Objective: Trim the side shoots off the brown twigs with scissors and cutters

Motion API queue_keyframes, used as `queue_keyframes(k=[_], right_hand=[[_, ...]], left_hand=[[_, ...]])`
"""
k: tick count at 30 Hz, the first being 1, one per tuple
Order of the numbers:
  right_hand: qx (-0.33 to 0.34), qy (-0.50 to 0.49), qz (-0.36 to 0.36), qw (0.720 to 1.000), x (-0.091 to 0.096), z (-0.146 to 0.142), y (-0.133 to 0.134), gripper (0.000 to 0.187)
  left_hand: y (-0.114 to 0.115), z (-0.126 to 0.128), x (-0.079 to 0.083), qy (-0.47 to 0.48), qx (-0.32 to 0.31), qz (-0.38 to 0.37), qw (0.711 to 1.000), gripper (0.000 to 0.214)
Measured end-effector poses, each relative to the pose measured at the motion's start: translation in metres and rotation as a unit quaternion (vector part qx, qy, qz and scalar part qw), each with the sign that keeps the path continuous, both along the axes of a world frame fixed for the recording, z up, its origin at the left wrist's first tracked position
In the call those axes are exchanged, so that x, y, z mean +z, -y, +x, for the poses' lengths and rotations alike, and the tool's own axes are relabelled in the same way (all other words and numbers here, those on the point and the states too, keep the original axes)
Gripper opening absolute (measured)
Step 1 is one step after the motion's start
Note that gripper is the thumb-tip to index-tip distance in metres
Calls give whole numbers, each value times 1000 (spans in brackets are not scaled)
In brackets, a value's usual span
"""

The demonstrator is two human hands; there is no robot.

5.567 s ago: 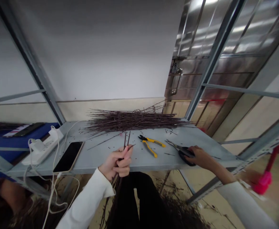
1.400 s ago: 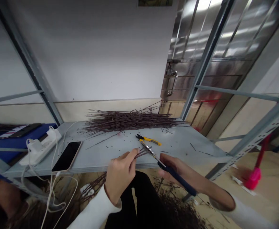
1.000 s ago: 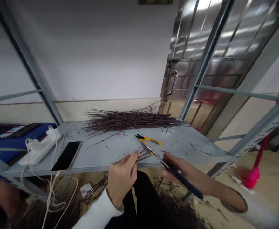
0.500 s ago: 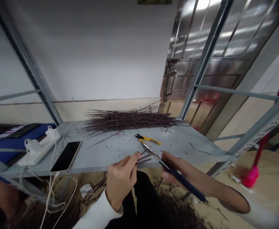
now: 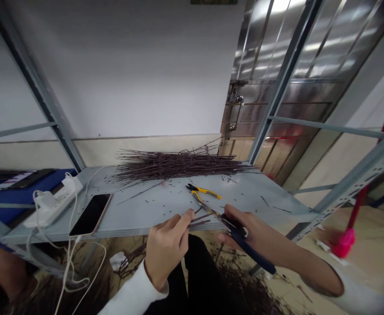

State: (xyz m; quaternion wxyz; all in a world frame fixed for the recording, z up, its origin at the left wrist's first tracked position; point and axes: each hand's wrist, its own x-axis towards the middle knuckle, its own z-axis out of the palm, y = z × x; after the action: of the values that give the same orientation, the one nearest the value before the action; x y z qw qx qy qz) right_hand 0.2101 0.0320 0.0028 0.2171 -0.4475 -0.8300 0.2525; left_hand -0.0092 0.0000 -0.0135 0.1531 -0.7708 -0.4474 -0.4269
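Observation:
My left hand is shut on a few thin dark twigs, which stick out to the right over the shelf's front edge. My right hand grips long scissors with dark blue handles, and their steel blades reach across those twigs. Beyond the blades, yellow-handled cutting pliers lie on the grey metal shelf. Farther back lies a long heap of dark twigs. Many short cut bits are scattered on the shelf.
A black smartphone and a white power strip with tangled cables lie to the left. Behind them is a blue surface. Grey steel uprights frame the shelf. Twig litter covers the floor below, and a steel door stands behind.
My right hand has slid along the scissors toward the blades, and the handles now point more steeply down to the right. The blades sit closer over the twigs. My left hand has barely moved.

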Motion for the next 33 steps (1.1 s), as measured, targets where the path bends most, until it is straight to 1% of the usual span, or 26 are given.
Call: queue_keyframes(k=[4, 9, 11, 13, 15, 16, 18, 20, 21, 22, 23, 24, 26, 28, 29, 31, 32, 33], right_hand=[[-28, 10, 35, 999, -3, 2, -3, 35], [-26, -12, 46, 999, -10, 1, -3, 38], [-30, -26, 31, 999, -13, -2, 0, 41], [-25, -54, -13, 998, -17, -4, 4, 44], [-11, -104, -94, 990, -21, -7, 10, 44], [1, -132, -142, 981, -23, -9, 13, 43], [41, -187, -243, 951, -26, -11, 19, 41], [95, -233, -330, 910, -26, -13, 24, 43], [120, -249, -363, 890, -25, -13, 26, 45], [141, -259, -382, 876, -24, -13, 27, 47], [161, -261, -386, 870, -23, -12, 28, 49], [174, -259, -372, 874, -22, -10, 27, 52], [174, -246, -309, 902, -21, -4, 22, 57], [130, -220, -222, 941, -25, 7, 11, 57], [87, -196, -173, 961, -29, 14, 2, 55], [-27, -114, -62, 991, -40, 31, -20, 47], [-91, -61, -16, 994, -48, 40, -33, 46], [-144, -11, 12, 989, -56, 50, -47, 44]], left_hand=[[1, 0, 0, -7, 1, 4, 1000, 34], [3, 1, 0, -7, -1, 8, 1000, 35], [3, 0, 0, 0, -4, 14, 1000, 35], [2, 0, 0, 12, -12, 19, 1000, 36], [2, 0, 0, 25, -20, 21, 999, 37], [1, -1, -1, 31, -23, 25, 999, 38], [1, -1, -4, 39, -24, 41, 998, 39], [1, -1, -6, 49, -27, 59, 997, 40], [1, -1, -7, 59, -32, 64, 996, 39], [1, -1, -8, 71, -44, 60, 995, 38], [2, -2, -8, 89, -58, 47, 993, 37], [2, -3, -7, 114, -70, 26, 991, 34], [3, -5, -3, 180, -75, -33, 980, 26], [3, -10, 2, 256, -57, -91, 961, 17], [2, -12, 5, 292, -51, -118, 948, 17], [1, -16, 8, 348, -69, -169, 920, 21], [1, -18, 9, 369, -90, -196, 904, 24], [1, -19, 10, 387, -113, -219, 888, 26]])
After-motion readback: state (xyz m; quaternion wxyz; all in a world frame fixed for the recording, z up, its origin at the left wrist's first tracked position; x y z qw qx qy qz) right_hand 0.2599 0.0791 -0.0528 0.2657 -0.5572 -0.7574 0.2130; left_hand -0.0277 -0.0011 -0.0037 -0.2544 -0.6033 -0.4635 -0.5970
